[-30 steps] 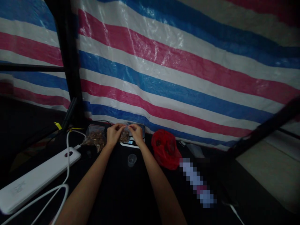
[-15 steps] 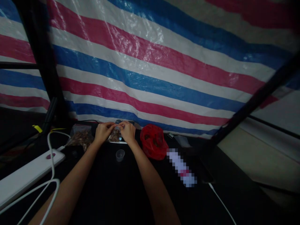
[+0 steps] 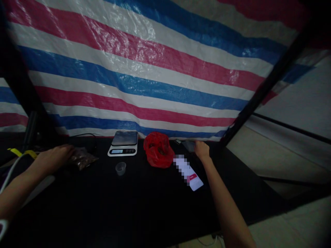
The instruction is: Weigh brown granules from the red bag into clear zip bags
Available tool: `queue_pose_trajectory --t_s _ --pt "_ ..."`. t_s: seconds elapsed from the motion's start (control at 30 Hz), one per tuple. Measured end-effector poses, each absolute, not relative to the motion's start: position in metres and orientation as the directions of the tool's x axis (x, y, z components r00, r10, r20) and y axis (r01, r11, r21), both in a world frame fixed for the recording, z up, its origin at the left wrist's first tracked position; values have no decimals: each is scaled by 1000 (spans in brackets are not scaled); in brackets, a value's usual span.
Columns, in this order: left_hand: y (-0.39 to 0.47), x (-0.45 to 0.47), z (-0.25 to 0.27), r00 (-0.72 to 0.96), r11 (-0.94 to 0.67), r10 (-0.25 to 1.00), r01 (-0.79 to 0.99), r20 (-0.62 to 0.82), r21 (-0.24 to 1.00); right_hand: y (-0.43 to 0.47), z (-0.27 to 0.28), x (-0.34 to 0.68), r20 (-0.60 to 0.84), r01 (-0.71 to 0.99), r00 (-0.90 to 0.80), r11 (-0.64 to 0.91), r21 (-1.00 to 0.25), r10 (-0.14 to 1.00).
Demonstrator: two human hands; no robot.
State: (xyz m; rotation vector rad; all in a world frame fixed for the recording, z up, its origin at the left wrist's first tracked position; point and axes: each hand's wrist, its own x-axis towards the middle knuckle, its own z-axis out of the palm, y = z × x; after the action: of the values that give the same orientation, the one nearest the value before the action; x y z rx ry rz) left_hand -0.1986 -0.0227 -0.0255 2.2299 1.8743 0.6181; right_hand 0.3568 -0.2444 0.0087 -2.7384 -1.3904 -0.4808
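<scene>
My left hand (image 3: 55,158) is at the far left, beside a clear plastic bag of brown pieces (image 3: 84,159). Its fingertips are dark and smeared, so I cannot tell their grip. At the right, my right hand (image 3: 201,150) has its fingers closed on the edge of a flat clear plastic bag (image 3: 188,146) lying on the table. Between the hands stands a white kitchen scale (image 3: 124,143) with a bare grey plate and lit display. In front of it is a small clear plastic cup (image 3: 120,168).
A red plastic bag (image 3: 158,150) with dark contents sits right of the scale. A lit phone (image 3: 195,182) lies in front of it on the black table (image 3: 116,206). Striped sheeting (image 3: 144,82) hangs behind, with dark frame posts at both sides.
My hands have parted from the small bag they held over the scale. The left went left, the right went right to the flat clear bag. The view has shifted right.
</scene>
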Motion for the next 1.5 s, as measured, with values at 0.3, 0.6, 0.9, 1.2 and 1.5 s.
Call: queue_pose_trajectory --t_s 0.3,0.6,0.9,1.2,1.5 --pt "-40 -155 11 430 -441 829 896 358 -55 -253 -17 385 175 785 561 -587 199 809" --pt "-42 -61 -9 441 -645 764 565 472 515 -251 -15 375 303 744 550 -621 245 779" --pt "-45 -48 -34 133 -674 560 648 818 355 -192 20 249 669 936 337 -316 -158 662" --pt "-63 -39 -43 393 -777 552 563 736 282 -97 -6 83 542 949 77 105 -298 837" --pt "-64 -40 -52 395 -786 592 476 702 394 -103 -18 75 513 931 154 50 -362 845"
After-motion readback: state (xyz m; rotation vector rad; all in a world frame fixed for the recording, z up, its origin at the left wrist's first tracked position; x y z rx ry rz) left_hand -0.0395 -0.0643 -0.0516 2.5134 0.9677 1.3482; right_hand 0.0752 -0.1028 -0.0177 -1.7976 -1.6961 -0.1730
